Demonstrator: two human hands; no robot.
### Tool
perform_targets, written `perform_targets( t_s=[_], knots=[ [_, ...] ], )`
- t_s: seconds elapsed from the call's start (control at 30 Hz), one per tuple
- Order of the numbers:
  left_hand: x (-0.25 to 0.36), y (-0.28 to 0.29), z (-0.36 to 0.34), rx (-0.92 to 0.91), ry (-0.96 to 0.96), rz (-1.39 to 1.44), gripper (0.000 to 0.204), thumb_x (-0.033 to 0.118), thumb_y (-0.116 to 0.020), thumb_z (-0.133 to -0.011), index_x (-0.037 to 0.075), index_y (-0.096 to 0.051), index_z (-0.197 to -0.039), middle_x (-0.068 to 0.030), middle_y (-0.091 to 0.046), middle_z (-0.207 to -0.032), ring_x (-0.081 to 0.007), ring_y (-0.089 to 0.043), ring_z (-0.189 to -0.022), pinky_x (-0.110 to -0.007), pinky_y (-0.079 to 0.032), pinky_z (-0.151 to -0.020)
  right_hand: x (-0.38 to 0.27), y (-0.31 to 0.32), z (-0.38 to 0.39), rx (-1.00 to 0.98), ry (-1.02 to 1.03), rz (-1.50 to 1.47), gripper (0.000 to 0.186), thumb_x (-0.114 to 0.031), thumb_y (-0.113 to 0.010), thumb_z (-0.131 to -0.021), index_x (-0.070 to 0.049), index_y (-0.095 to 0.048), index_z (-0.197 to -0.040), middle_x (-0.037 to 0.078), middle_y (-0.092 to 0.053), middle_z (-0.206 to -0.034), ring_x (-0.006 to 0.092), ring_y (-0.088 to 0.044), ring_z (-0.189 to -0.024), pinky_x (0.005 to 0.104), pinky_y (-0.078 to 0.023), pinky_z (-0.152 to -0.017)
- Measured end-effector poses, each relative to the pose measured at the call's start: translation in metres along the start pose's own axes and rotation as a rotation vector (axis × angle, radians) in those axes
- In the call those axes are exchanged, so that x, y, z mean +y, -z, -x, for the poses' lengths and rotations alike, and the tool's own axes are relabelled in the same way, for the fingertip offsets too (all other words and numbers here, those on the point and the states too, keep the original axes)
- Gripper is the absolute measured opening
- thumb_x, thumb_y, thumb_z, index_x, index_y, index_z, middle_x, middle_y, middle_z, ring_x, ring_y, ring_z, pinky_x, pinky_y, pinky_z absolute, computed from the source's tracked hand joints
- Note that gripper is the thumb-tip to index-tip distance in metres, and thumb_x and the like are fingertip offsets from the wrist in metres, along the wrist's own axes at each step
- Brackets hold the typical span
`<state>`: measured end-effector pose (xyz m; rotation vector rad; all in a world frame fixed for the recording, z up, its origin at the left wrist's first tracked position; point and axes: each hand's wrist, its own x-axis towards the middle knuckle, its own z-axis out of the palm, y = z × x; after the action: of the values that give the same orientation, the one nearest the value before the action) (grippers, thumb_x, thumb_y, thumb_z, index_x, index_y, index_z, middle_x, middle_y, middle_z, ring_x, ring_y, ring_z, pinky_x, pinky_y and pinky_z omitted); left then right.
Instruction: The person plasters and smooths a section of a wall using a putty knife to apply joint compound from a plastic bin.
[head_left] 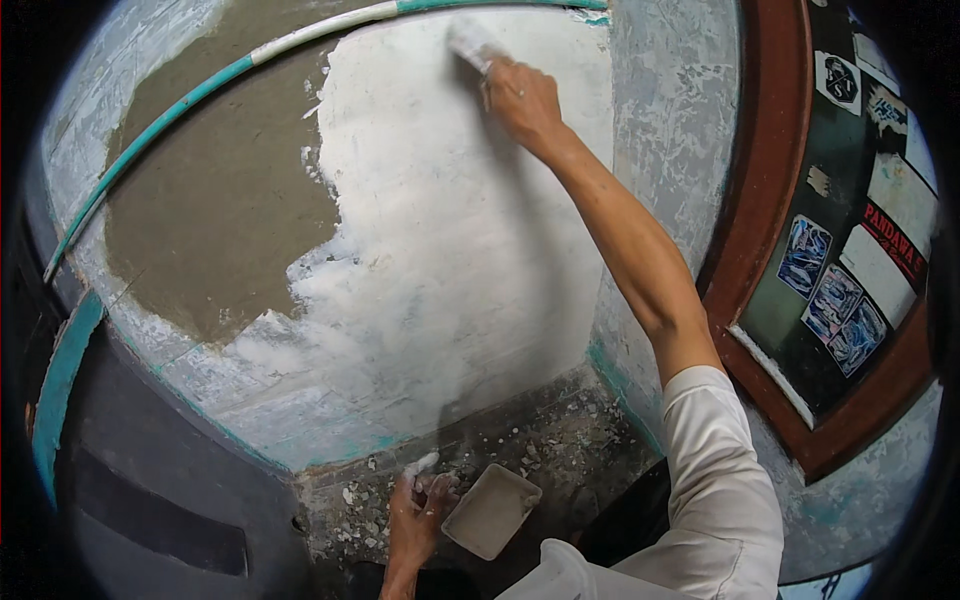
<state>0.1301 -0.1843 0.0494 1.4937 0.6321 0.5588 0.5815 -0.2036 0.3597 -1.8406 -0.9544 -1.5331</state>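
High on the wall, my right hand [522, 98] is closed round a putty knife [473, 45], its white-smeared blade blurred against the fresh white putty [470, 220]. The blade is just below the teal and white pipe. Low down, my left hand [418, 520] has its fingers curled. A white-coated piece [424, 464] sticks up at its fingertips; its kind is unclear. Right beside that hand is a shallow rectangular tray [490, 512] with a greyish-white inside. Left of the putty's ragged edge shows bare grey-brown plaster [215, 190].
A teal and white pipe [250, 62] runs across the wall. Flakes and crumbs [570, 445] litter the floor by the corner. On the right stands a brown wooden frame [765, 150] around a dark panel with stickers. Pale plastic [560, 575] shows at the lower edge.
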Motion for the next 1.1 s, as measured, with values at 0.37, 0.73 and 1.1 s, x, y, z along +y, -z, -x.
perform_targets(
  t_s=[0.37, 0.73, 1.1],
  knots=[
    [0.0, 0.002, 0.0, -0.055, -0.009, -0.069, 0.047, 0.024, -0.065, -0.102, -0.003, -0.051, -0.139, -0.015, -0.07, -0.103, -0.0166, -0.068, -0.083, -0.031, -0.056, -0.078, 0.16, 0.024, 0.05, -0.077, -0.63, -0.011, 0.032, -0.026, -0.063, -0.092, 0.001, -0.067, -0.107, 0.031, -0.07, -0.106, 0.0504, -0.066, -0.101, 0.0552, -0.053, -0.088],
    [0.004, -0.008, -0.006, -0.069, 0.007, -0.083, 0.046, 0.021, -0.066, -0.102, -0.003, -0.052, -0.138, -0.009, -0.068, -0.096, -0.0133, -0.066, -0.083, -0.029, -0.054, -0.074, 0.14, -0.011, 0.023, -0.134, -0.33, 0.155, 0.027, -0.022, -0.056, -0.093, 0.0, -0.069, -0.1, 0.028, -0.072, -0.096, 0.0474, -0.07, -0.092, 0.056, -0.055, -0.084],
    [-0.019, -0.013, -0.013, -0.107, -0.007, -0.18, 0.042, 0.019, -0.065, -0.102, -0.002, -0.054, -0.137, -0.0114, -0.072, -0.099, -0.0141, -0.067, -0.08, -0.029, -0.054, -0.074, 0.172, 0.028, 0.042, 0.021, -0.356, 0.079, 0.027, -0.024, -0.06, -0.095, 0.002, -0.066, -0.097, 0.028, -0.07, -0.089, 0.0492, -0.067, -0.086, 0.0582, -0.052, -0.077]
  ],
)
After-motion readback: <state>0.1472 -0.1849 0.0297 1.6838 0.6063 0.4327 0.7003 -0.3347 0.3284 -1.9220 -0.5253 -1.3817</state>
